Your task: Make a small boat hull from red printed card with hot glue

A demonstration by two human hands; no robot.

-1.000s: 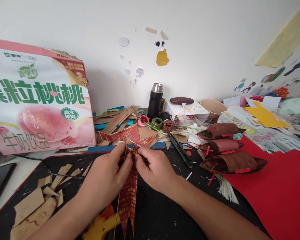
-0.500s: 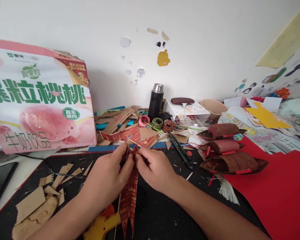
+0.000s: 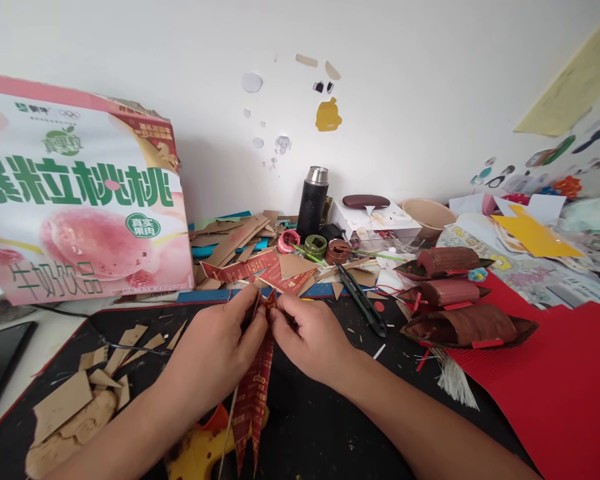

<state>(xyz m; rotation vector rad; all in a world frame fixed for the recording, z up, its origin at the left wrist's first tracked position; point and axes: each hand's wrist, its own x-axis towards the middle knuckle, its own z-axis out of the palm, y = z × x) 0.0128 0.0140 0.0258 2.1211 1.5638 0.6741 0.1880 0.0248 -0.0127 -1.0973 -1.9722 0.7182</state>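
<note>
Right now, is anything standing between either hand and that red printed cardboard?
Nothing visible does: the left hand and right hand both pinch the upper end of the red cardboard. A thin strand hangs beside it, below the left hand; whether it passes under those fingers is hidden.

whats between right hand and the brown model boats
In the head view, a utility knife and small scraps lie between the right hand and the boats.
</note>
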